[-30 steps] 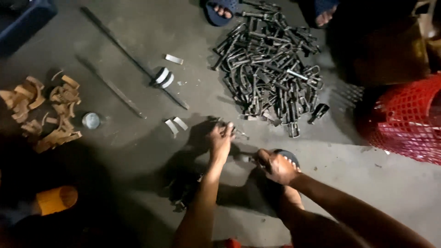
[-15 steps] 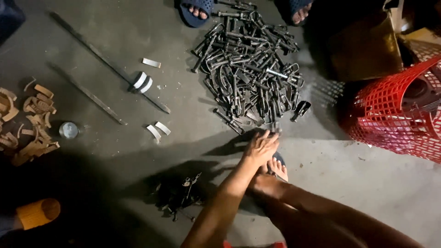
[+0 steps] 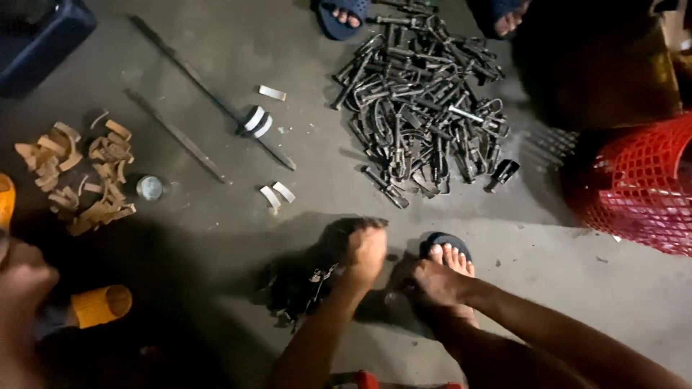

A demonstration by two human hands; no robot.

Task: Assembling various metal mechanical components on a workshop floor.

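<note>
The left hand point(image 3: 364, 252) is closed in a fist, its grip seemingly on a dark small part, hard to see. The right hand point(image 3: 432, 282) rests just beside, near the sandalled foot point(image 3: 448, 258); I cannot tell if its grip holds anything. Left of the fist lies a small dark heap point(image 3: 299, 288) on the floor point(image 3: 577, 288), kept within reach. Further away sits the big pile of metal clamps point(image 3: 422, 122)

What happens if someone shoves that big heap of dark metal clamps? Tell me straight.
The heap of metal clamps looks heavy: dense steel pieces piled deep. The hooked, looped shapes seem interlocked, so a push would probably drag clumps rather than single pieces. They look rigid and unlikely to roll on the concrete floor.
</note>
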